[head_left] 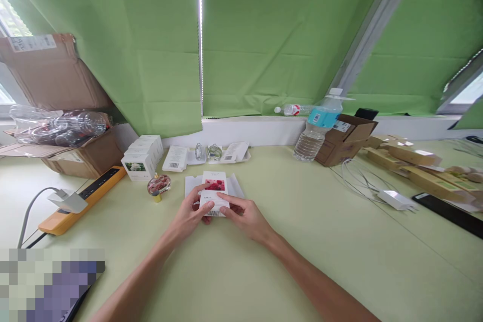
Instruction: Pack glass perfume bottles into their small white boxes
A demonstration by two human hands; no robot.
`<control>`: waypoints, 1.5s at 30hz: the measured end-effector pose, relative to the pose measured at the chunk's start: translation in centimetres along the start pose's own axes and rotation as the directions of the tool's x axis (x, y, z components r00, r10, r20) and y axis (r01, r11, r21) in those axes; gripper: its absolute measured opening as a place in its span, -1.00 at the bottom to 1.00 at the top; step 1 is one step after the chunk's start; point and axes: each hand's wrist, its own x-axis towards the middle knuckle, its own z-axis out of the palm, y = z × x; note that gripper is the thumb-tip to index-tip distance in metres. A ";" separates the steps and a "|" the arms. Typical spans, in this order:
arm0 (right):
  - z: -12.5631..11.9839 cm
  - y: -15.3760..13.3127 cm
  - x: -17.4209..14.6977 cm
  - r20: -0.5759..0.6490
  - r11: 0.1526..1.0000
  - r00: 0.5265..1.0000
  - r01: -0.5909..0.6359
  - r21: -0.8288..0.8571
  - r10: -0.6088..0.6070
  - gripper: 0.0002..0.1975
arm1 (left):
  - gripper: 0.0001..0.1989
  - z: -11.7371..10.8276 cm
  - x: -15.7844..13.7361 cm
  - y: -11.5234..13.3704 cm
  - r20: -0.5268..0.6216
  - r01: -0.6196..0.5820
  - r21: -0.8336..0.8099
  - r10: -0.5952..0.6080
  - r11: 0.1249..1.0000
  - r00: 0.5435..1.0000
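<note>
While the left hand (191, 210) had fingers clamped on the white box (217, 204), the right hand touched its right side with thumb and index finger (234, 200); couldn't tell if those clamped. Box was just below frame center, above the table (287, 196). Pink bottle (162, 182) sat left of center, near stacked cartons (151, 153).

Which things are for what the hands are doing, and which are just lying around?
Probably part of it: red-flower packet, held by left hand and right hand; white sheet behind it; pink bottle; white boxes.

Probably just lying about: big water bottle; orange power strip; white charger.
</note>
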 end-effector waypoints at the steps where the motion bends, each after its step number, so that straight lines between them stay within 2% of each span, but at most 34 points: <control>1: 0.0 -0.1 0.0 0.002 1.000 1.000 0.002 0.005 -0.002 -0.43 | -0.37 0.0 0.0 0.0 0.002 0.000 0.001 0.000 1.000 1.000; 19: 0.0 -0.3 -0.1 0.011 0.999 1.000 -0.006 0.039 0.006 -0.44 | -0.38 0.1 -0.1 0.1 0.000 -0.006 0.007 0.006 1.000 1.000; 29: -0.1 0.1 0.1 -0.009 0.999 0.999 0.036 0.031 -0.035 -0.47 | -0.43 -0.2 0.2 -0.4 0.017 -0.011 -0.008 0.011 1.000 1.000; 45: 0.0 -0.2 -0.2 0.008 0.999 1.000 -0.009 0.039 0.009 -0.49 | -0.41 0.1 0.0 0.1 -0.006 -0.004 0.005 0.004 1.000 1.000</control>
